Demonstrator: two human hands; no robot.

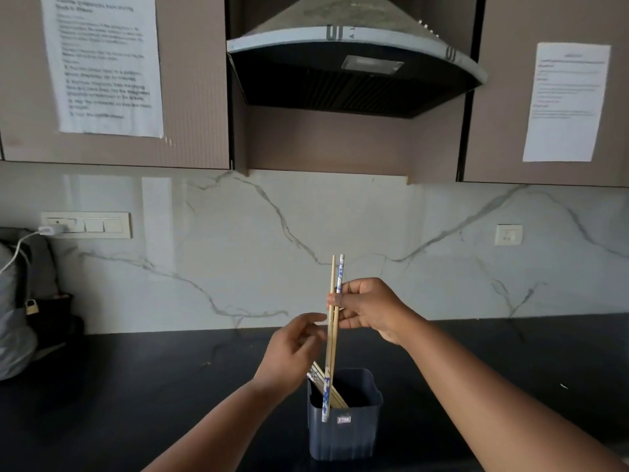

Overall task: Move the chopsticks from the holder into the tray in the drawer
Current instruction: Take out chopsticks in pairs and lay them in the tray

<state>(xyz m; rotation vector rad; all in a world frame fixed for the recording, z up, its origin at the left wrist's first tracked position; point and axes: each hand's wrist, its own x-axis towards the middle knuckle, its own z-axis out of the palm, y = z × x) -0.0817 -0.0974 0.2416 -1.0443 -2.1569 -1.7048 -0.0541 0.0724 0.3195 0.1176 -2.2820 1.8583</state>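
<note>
I observe my right hand (369, 310) pinching two chopsticks (332, 338) upright above the dark holder (345, 427) on the bench (136, 386), left hand (292, 352) open beside them, more chopsticks remaining inside.

Two chopsticks (332, 335), pale wood with blue-and-white patterned ends, stand nearly upright above the dark blue ribbed holder (343, 424); more chopsticks (326, 386) lean inside it on the black counter.
</note>
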